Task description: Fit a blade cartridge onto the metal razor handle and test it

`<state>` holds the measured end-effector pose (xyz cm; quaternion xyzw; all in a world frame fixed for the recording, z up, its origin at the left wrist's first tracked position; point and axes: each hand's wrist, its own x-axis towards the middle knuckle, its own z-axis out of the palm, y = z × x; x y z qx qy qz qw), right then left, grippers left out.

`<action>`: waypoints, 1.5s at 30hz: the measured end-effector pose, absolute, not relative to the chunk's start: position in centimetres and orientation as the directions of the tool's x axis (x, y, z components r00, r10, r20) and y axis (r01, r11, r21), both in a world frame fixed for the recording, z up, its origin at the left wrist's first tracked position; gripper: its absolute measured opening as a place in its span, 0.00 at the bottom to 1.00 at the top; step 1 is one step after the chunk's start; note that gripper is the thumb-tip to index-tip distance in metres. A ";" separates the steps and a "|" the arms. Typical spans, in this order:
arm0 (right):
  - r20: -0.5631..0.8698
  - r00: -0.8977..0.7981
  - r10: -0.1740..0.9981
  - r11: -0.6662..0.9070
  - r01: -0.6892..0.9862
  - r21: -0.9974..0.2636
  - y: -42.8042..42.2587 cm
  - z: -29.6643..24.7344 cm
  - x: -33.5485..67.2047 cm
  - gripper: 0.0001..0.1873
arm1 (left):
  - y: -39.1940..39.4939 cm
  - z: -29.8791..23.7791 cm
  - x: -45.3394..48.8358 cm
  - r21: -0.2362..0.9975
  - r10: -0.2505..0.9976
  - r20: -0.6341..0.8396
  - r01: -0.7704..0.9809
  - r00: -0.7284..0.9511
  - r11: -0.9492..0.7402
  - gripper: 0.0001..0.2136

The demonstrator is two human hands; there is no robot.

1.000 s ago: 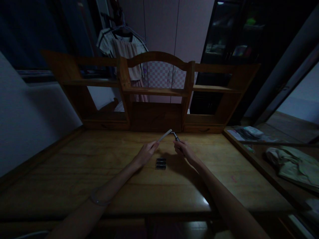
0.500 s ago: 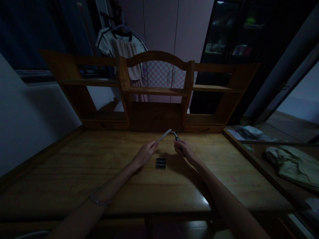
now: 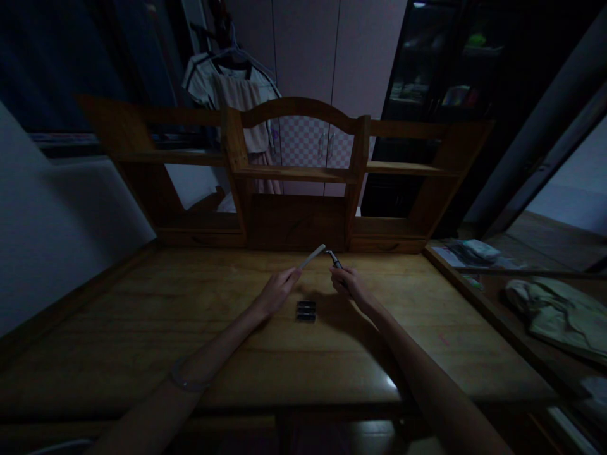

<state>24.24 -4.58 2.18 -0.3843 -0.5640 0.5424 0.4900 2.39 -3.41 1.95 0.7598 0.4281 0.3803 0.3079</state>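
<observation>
My left hand is closed around the lower end of a thin whitish stick, which points up and to the right. The fingers of my right hand wrap a dark-handled tool with a bent, shiny metal tip. That tip is right beside the stick's far end; whether they touch I cannot tell. Below and between my hands, a small clear pack of several dark cylinders lies on the wooden desk. Most of the tool's handle is hidden in my grip.
A wooden shelf unit with drawers stands along the desk's far edge. To the right, a lower surface bears a pale green cloth item and a white packet. Clothes hang behind the shelf. The room is dim.
The stick and the tool's tip have shifted very slightly, and the stick looks a little more curved. Both hands stay in nearly the same place.
</observation>
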 end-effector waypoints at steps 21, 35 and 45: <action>0.335 -0.026 0.942 0.310 0.455 -0.835 -4.3 1.8 25.0 0.18 | -2.2 0.9 1.7 0.803 0.927 0.257 0.474 0.274 -0.362 0.23; 0.448 -0.070 0.892 0.315 0.806 -0.501 -4.9 1.9 25.1 0.14 | -2.4 1.1 2.0 0.799 0.920 0.309 0.458 0.242 -0.389 0.24; 0.450 -0.122 0.884 0.369 0.774 -0.515 -5.3 2.1 24.7 0.16 | -2.2 0.8 1.9 0.746 0.907 0.311 0.519 0.285 -0.418 0.25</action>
